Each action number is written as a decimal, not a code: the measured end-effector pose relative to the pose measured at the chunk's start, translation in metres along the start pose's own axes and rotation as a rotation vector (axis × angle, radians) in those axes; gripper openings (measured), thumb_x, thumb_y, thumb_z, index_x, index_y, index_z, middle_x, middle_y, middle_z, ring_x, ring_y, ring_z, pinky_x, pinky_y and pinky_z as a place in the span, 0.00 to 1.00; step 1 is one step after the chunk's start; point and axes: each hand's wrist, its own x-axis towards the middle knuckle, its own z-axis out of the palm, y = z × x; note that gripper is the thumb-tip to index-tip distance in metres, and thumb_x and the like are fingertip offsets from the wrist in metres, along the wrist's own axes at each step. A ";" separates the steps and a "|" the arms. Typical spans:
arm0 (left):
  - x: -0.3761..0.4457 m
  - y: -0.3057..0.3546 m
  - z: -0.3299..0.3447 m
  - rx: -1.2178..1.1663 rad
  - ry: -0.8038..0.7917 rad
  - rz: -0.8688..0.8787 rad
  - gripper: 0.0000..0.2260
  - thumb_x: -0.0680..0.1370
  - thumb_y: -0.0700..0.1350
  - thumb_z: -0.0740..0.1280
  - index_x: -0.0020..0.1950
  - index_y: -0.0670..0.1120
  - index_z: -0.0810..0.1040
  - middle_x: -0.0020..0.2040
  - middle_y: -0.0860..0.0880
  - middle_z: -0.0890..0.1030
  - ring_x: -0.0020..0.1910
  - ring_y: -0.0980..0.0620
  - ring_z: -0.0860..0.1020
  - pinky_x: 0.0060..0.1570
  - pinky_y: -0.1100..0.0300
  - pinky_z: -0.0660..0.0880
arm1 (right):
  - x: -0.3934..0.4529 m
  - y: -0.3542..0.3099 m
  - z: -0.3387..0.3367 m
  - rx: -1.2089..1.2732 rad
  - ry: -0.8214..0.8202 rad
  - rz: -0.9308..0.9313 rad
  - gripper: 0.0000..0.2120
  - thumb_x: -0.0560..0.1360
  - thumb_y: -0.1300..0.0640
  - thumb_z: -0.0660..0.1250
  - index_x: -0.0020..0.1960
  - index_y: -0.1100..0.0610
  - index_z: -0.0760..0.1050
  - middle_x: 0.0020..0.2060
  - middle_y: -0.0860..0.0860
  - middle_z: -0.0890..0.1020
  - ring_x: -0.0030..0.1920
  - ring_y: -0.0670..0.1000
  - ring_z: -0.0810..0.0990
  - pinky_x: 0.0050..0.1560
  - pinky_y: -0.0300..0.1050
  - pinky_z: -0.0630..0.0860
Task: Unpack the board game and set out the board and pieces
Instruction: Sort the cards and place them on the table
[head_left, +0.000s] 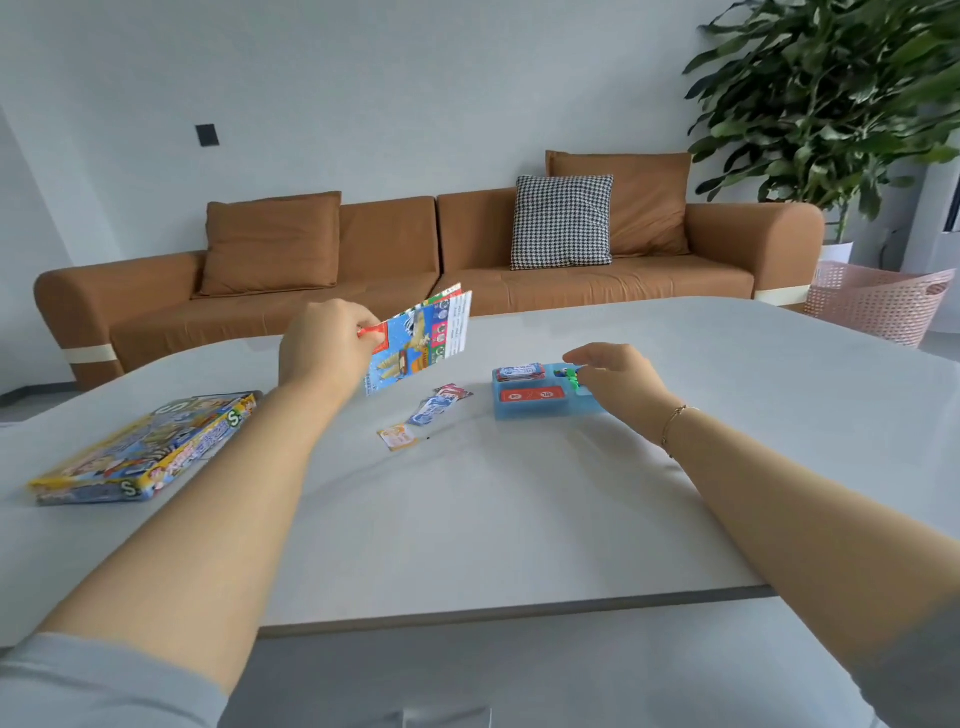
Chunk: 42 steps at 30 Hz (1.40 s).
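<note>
**Board's out of the box, folded, up in the air**

Folded game board is pinched by its corner in the left hand, tilted above mid-counter. Right hand reaches palm-down into the blue tray just right of centre, fingers curled over green pieces; can't tell if it's gripping any. Loose cards lie between the hands. Game box sits by the left edge of the white counter.
</note>
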 end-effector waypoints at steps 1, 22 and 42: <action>-0.001 -0.004 -0.001 -0.045 -0.016 -0.010 0.06 0.74 0.44 0.68 0.47 0.48 0.84 0.44 0.44 0.84 0.46 0.43 0.80 0.43 0.53 0.76 | 0.000 -0.001 0.001 -0.030 -0.007 -0.010 0.16 0.75 0.66 0.58 0.58 0.56 0.79 0.59 0.52 0.79 0.55 0.49 0.74 0.53 0.39 0.69; -0.018 -0.070 -0.015 0.311 0.038 -0.217 0.09 0.74 0.36 0.65 0.41 0.47 0.82 0.42 0.36 0.80 0.43 0.35 0.77 0.37 0.54 0.70 | -0.021 -0.062 0.073 -0.406 -0.382 -0.388 0.17 0.76 0.59 0.61 0.64 0.52 0.75 0.64 0.48 0.76 0.65 0.51 0.72 0.65 0.42 0.67; -0.027 -0.028 0.012 -0.083 -0.751 -0.037 0.17 0.74 0.49 0.71 0.62 0.48 0.77 0.58 0.50 0.78 0.51 0.54 0.74 0.50 0.65 0.68 | 0.018 -0.070 0.097 -0.497 -0.356 -0.030 0.21 0.78 0.65 0.54 0.70 0.59 0.68 0.69 0.57 0.70 0.66 0.57 0.69 0.60 0.41 0.67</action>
